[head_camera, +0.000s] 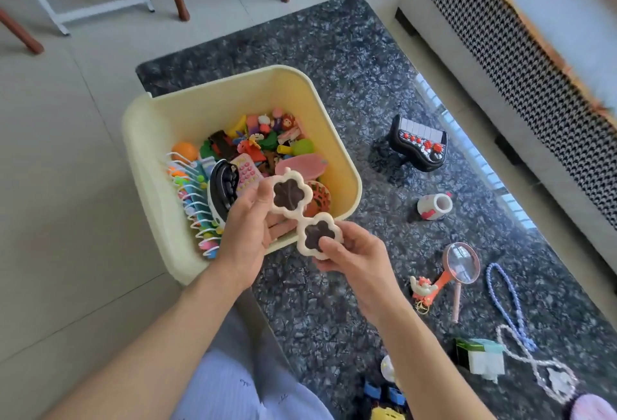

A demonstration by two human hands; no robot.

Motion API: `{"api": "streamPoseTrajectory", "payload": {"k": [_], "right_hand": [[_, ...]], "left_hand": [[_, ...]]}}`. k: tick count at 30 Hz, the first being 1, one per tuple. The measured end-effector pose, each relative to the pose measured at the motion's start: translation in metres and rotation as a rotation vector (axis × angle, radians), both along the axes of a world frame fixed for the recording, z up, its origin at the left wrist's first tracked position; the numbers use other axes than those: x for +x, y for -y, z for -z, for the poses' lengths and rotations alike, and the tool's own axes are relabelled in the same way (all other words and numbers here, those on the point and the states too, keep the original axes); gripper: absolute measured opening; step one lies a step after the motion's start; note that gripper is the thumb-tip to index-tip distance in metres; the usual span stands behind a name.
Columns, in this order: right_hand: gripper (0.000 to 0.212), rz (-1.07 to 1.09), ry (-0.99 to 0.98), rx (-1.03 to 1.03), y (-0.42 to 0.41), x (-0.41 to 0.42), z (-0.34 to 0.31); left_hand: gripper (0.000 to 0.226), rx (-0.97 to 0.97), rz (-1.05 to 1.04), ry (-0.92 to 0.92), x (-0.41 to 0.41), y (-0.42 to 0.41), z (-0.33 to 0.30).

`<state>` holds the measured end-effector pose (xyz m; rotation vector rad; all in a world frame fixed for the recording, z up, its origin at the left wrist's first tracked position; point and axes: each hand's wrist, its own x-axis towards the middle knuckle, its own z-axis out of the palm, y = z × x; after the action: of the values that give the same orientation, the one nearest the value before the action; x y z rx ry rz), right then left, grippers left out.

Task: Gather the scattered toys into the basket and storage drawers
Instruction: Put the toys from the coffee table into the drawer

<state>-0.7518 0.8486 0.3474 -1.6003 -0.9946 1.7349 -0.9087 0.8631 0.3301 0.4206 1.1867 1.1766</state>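
Dark mottled rug point(334, 69) covers the pale floor beside a sofa, and on its left corner sits the cream basket point(187, 112), already heaped with small toys. Both hands hold a pair of flower-shaped toy sunglasses point(302, 211) over the basket's near rim: the left hand point(248, 229) pinches the upper lens frame, the right hand point(350, 249) curls round the lower one, thumb on the dark lens. To finish well, I judge, carry them a little further over the pile and lay them flat, not drop them on the rim. A toy piano point(417, 144), a magnifying glass point(462, 264) and a bead necklace point(504, 303) lie on the rug, uncollected.
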Motion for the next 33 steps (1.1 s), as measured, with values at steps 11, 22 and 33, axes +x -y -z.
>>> {"api": "streamPoseTrajectory", "payload": {"k": [11,22,33], "right_hand": [[0.04,0.067,0.095,-0.091,-0.087,-0.055,0.051],[0.049,0.434,0.361,0.011,-0.071,0.077,0.071],[0.06,0.129,0.847,-0.064,-0.108,0.203,0.135]], "left_hand": [[0.047,0.006,0.89,-1.345,-0.014,0.038,0.092],[0.039,0.442,0.746,-1.311,0.027,0.0,0.093],[0.04,0.603,0.705,-1.569,0.062,-0.019,0.107]]}}
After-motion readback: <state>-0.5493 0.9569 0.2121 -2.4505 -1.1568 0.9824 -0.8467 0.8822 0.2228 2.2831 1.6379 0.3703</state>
